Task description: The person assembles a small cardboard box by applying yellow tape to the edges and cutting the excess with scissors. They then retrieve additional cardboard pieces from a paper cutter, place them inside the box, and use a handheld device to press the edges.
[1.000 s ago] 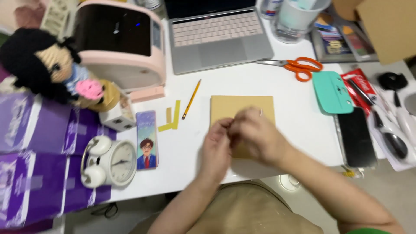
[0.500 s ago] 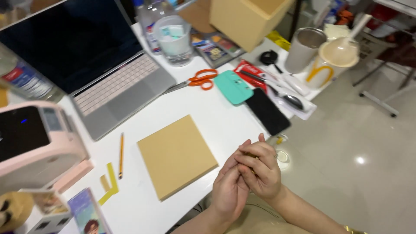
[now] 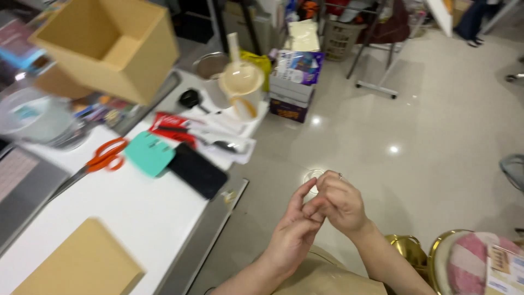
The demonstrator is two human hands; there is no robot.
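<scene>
My left hand [image 3: 295, 232] and my right hand [image 3: 341, 205] are pressed together fingertip to fingertip, held over the glossy floor just off the right edge of the white table [image 3: 136, 202]. The right hand's fingers are curled, with a ring on one of them. One finger of the left hand points up against them. Whether something small sits between the fingertips is hidden. Nearest on the table are a black phone [image 3: 197, 170] and a tan cardboard sheet [image 3: 76, 262].
On the table lie a teal flat object [image 3: 148, 154], orange scissors [image 3: 106, 154], red packets [image 3: 172, 123], a clear tub [image 3: 38, 117], an open cardboard box [image 3: 106, 46] and a beige lidded cup [image 3: 241, 79]. A carton [image 3: 295, 82] stands on the floor. A pink-striped cushion [image 3: 469, 262] lies at the lower right.
The view has swung right, away from the table's middle toward the floor. My joined hands have moved off the tan sheet and past the table's edge.
</scene>
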